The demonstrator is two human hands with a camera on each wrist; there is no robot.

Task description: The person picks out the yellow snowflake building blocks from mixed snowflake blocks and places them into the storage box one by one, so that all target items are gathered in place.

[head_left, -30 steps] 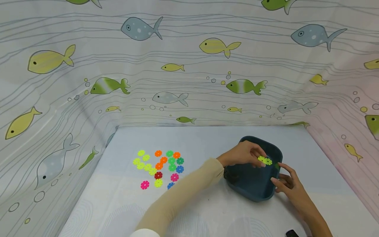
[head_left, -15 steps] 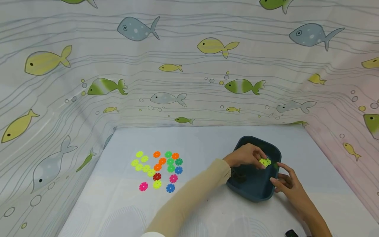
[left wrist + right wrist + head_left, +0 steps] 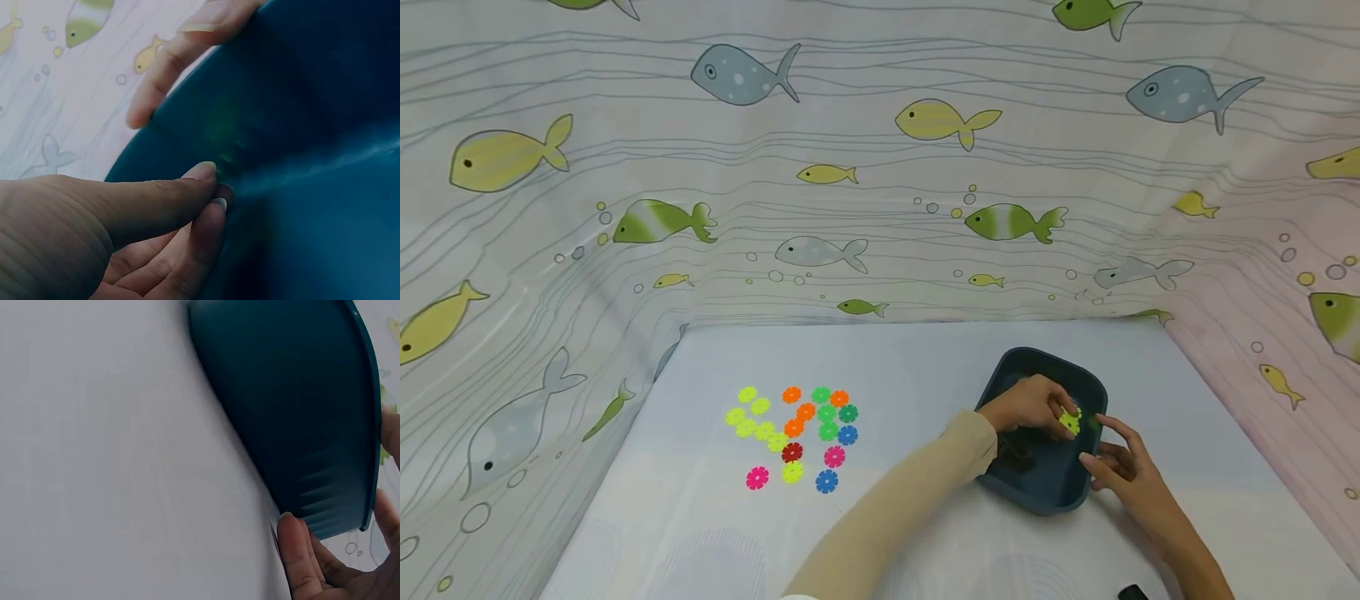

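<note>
My left hand [image 3: 1036, 405] is inside the dark blue basin [image 3: 1041, 496] and pinches yellow slotted flower-shaped discs [image 3: 1070, 423], which show at its fingertips in the head view. In the left wrist view the thumb and fingers of this left hand [image 3: 144, 225] are close together beside the basin wall [image 3: 294, 75], and the discs cannot be seen. My right hand [image 3: 1138, 483] holds the basin's right side. In the right wrist view the fingers of this right hand [image 3: 337, 569] lie against the basin's outer wall [image 3: 294, 425] and rim.
Left of the basin, several slotted discs lie spread on the white table [image 3: 700, 533]: yellow discs [image 3: 735, 416], orange, green, blue and pink ones, and a dark red disc [image 3: 792, 452]. Behind stands a fish-printed cloth wall [image 3: 880, 200]. A black object [image 3: 1131, 592] shows at the bottom edge.
My left hand has moved slightly right and lower inside the basin, and the yellow discs at its fingertips have tilted. My right hand keeps its hold on the basin.
</note>
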